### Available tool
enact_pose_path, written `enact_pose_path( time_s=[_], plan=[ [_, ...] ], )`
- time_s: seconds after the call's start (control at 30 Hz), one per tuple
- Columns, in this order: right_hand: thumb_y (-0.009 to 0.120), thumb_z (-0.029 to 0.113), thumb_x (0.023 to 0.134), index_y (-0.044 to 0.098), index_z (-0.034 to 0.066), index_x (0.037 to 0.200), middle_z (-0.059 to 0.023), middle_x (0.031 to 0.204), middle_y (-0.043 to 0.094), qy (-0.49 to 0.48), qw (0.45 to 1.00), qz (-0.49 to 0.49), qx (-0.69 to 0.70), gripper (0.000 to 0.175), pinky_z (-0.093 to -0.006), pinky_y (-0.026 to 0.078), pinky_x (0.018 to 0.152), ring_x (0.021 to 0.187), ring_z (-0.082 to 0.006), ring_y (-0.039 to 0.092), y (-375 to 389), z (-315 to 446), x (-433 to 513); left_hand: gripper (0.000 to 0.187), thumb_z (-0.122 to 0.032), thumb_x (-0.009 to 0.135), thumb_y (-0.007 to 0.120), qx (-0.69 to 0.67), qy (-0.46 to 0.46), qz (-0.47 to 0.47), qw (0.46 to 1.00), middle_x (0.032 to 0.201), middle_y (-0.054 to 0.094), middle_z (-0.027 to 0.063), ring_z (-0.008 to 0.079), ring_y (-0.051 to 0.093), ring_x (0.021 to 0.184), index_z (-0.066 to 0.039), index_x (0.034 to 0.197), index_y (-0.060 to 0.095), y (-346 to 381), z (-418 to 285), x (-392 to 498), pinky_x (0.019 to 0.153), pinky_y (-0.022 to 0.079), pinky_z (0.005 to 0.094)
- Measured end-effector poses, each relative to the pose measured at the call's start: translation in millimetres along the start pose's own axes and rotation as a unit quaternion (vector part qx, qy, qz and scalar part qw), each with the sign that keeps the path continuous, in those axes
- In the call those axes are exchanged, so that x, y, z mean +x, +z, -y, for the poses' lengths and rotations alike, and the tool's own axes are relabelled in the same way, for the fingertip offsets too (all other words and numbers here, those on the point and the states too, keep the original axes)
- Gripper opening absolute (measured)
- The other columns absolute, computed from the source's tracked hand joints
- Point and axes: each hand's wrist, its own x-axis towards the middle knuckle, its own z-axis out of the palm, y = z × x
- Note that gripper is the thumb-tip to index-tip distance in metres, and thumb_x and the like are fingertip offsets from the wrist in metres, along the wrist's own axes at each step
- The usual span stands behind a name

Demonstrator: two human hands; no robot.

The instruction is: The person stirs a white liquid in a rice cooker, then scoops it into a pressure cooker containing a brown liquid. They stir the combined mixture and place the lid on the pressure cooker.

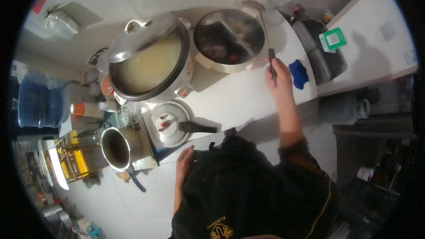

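Observation:
My right hand (279,73) is closed around the dark handle of a long metal ladle (266,28), whose bowl is at the far rim of a round pot of dark liquid (229,44). A second long-handled utensil (237,35) lies across that pot. To its left stands a large cooker (159,89) of pale yellow, cloudy liquid (152,66), partly covered by a tilted metal lid (146,36). My left hand (184,161) hangs beside my body, below the table's near edge, near a dark object; whether it holds anything is unclear.
A pressure-cooker lid (169,119) with a black handle rests at the near left of the white table (232,106). An empty pressure-cooker pot (116,147) stands beyond it. A blue cloth (298,74) lies right of my right hand, near a dark divided container (318,53).

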Motion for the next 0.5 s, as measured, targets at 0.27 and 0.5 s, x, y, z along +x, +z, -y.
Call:
enact_pose_path(
  time_s=[0.27, 0.5],
  plan=[
    [0.063, 0.023, 0.099, 0.065, -0.0011, 0.116, 0.0035, 0.061, 0.053, 0.068, 0.946, 0.261, -0.181, 0.030, -0.0163, 0.027, 0.037, 0.043, -0.0014, 0.039, 51, 23, -27, 0.052, -0.030, 0.101, 0.061, -0.006, -0.008, 0.025, 1.000, 0.113, 0.069, 0.0166, 0.0251, 0.068, 0.103, 0.002, 0.141, 0.052, -6, 8, 9, 0.085, 0.055, 0.0333],
    [0.067, 0.016, 0.097, 0.063, -0.0027, 0.112, 0.0009, 0.065, 0.057, 0.156, 0.897, 0.311, -0.272, 0.024, -0.0185, 0.031, 0.041, 0.051, -0.0038, 0.048, 95, 34, -22, 0.054, -0.029, 0.101, 0.061, -0.004, 0.008, 0.020, 1.000, 0.114, 0.070, 0.0168, 0.0256, 0.069, 0.102, 0.005, 0.142, 0.048, -5, 2, 2, 0.084, 0.055, 0.0337]
  ],
)
